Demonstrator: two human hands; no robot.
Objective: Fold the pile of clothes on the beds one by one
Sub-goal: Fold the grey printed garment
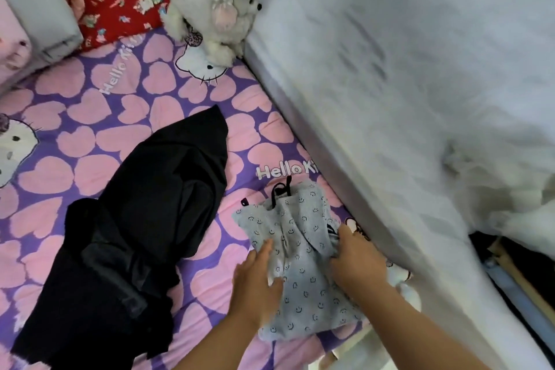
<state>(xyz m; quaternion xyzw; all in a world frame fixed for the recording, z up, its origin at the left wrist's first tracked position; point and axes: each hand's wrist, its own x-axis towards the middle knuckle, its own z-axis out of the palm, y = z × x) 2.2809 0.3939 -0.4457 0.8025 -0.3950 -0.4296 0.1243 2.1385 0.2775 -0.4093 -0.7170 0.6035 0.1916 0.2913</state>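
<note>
1. The bedsheet [126, 141], purple with pink hearts, reads "Hello Kitty" in white.
2. The black garment [144, 219] lies crumpled on it, apparently unfolded.
3. The grey smiley-print top [300, 252] lies near the bed's right edge, half-folded: left hand [255, 282] presses flat, fingers straight; right hand [357, 264] pinches a fold.

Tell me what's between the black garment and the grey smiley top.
Only bare bedsheet, in the head view. The black garment and the grey top lie apart; both hands, left and right, are on the top.
</note>
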